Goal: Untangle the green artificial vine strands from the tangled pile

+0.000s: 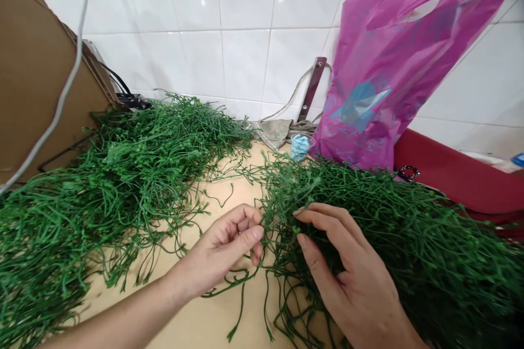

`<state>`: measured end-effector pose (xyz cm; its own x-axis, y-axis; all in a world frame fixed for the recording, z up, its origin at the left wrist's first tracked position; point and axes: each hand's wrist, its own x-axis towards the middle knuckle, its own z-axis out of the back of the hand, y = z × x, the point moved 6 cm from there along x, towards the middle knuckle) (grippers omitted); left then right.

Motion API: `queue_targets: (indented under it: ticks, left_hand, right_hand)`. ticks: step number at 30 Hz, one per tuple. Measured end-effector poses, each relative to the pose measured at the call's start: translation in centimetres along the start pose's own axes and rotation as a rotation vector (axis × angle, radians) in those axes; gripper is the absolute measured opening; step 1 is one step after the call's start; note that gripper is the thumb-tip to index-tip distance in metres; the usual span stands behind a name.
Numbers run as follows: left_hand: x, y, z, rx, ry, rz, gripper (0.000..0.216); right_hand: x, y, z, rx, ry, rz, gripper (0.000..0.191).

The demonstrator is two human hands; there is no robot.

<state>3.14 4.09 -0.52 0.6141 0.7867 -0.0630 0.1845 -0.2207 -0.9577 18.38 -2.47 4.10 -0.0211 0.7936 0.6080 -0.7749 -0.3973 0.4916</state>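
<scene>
Two large heaps of artificial green vine stems lie on a pale beige tabletop [196,322], a left heap [123,158] and a right heap [413,245]. My left hand [221,248] is curled at the near inner edge of the right heap, its thumb and fingertips pinching thin green stems. My right hand [344,267] reaches into the same tangle, with thumb and forefinger closing on stems. Loose strands hang from between my hands towards the table's near side. The lower part of the right heap hides the tabletop under it.
A brown cardboard sheet [36,76] leans at the left, with a grey cable [53,114] hanging in front. At the back stand a small cup of blue material [302,147], a magenta plastic bag [388,71] and a red case [458,172], against white tiles [245,22].
</scene>
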Motion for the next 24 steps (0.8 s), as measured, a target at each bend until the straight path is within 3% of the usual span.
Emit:
queue_targets:
  ticks: [2, 5, 8, 10, 18, 21, 24]
  left_hand:
    - [0.0, 0.5, -0.3, 0.023, 0.013, 0.037, 0.035]
    - [-0.1, 1.3, -0.9, 0.022, 0.057, 0.078, 0.037]
    - [-0.2, 1.7, -1.2, 0.052, 0.066, 0.082, 0.036]
    - [-0.2, 1.6, -1.0, 0.100, 0.023, 0.056, 0.032]
    - [0.1, 0.6, 0.0, 0.056, -0.172, -0.048, 0.030]
    - [0.2, 0.7, 0.5, 0.032, -0.226, -0.046, 0.032]
    - [0.3, 0.8, 0.6, 0.010, -0.243, -0.064, 0.032]
  right_hand:
    - [-0.1, -0.1, -0.3, 0.099, 0.036, -0.063, 0.015]
    - [-0.4, -1.0, -1.9, 0.357, 0.140, -0.276, 0.011]
    - [-1.0, -1.6, -3.4, 0.664, 0.209, -0.492, 0.015]
    - [-1.1, -1.5, -3.8, 0.782, 0.232, -0.550, 0.021]
    - [-1.1, -1.9, -2.9, 0.699, 0.152, -0.596, 0.030]
    - [-1.3, -1.4, -2.6, 0.589, 0.162, -0.507, 0.023]
    - [-1.1, -0.5, -2.2, 0.359, 0.159, -0.292, 0.011]
